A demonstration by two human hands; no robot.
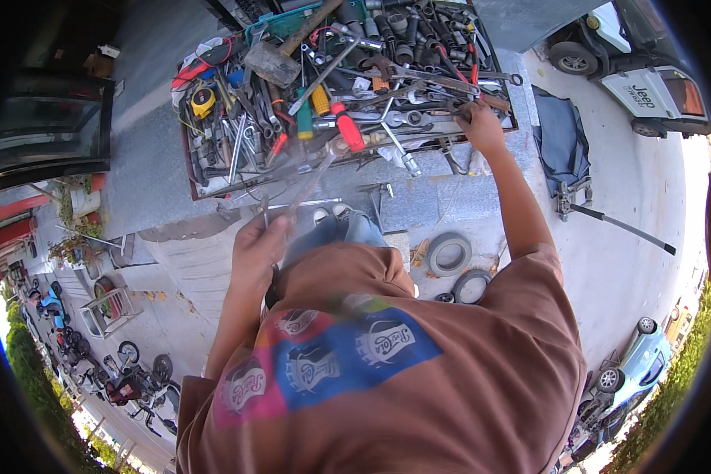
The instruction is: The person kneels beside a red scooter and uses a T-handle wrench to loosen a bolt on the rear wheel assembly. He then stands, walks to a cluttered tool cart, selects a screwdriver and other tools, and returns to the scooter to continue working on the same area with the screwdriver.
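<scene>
My left hand (259, 246) is closed around a thin, long tool (314, 183), smeared by motion, in front of the tool tray (188, 162). Its kind does not show clearly. At the tray's right end my right hand (482, 126) has its fingers bent down among the tools; what they grip is hidden. Close to those fingers lie a long adjustable wrench (426, 77) and several spanners. A hammer (272, 63), a red-handled screwdriver (347, 126), a yellow-handled screwdriver (320, 100), a green-handled one (304, 118) and a yellow tape measure (203, 102) rest in the heap.
A ratchet-like tool (403, 150) juts over the tray's front. Tyres (448, 254) lie on the ground below my right arm. A floor jack (565, 199) with a long handle and a dark mat (561, 134) are at right, near a parked white vehicle (640, 95). Motorcycles (126, 387) stand lower left.
</scene>
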